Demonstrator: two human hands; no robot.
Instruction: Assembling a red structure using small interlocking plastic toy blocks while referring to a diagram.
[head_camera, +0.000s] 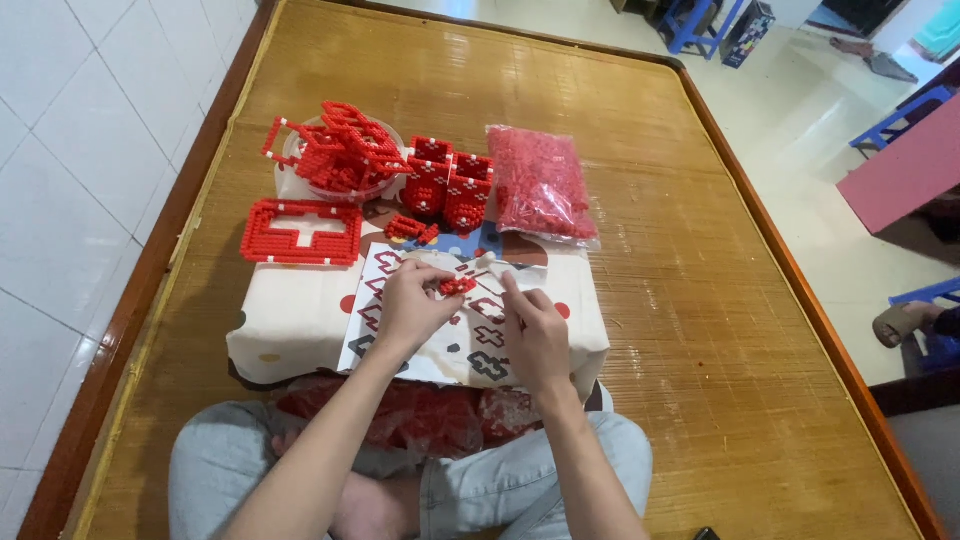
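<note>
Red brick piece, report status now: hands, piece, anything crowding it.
Left hand pinching small red brick piece. Right hand beside it, fingertips on the pattern sheet. Finished red sections and bag of bricks behind, clear.

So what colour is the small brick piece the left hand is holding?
Red. The small brick piece pinched in the left hand shows best in the head view.
</note>
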